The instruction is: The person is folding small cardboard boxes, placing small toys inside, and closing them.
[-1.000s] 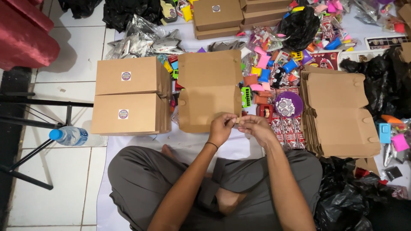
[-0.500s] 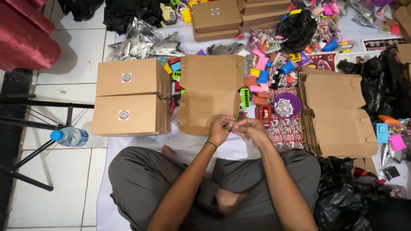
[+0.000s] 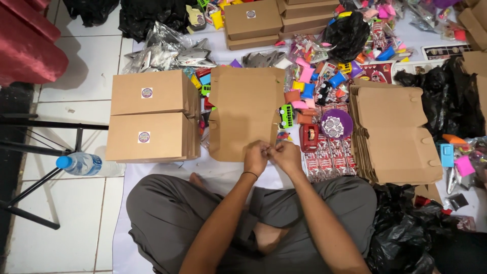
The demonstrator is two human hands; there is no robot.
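I sit cross-legged on the floor. My left hand and my right hand meet fingertip to fingertip just above my lap, at the near edge of a flat unfolded cardboard box. Both hands pinch something very small between them; I cannot make out what it is. A purple dish holding round stickers lies a little to the right of my right hand, next to a red tape dispenser and a green toy bus.
Two closed brown boxes with round stickers stand to the left. A stack of flat box blanks lies to the right. Small colourful toys litter the sheet behind. A water bottle, black metal legs and black plastic bags flank me.
My hands stay together at the box's near edge, fingers working slightly. The camera has tilted a little, shifting the scene downward.
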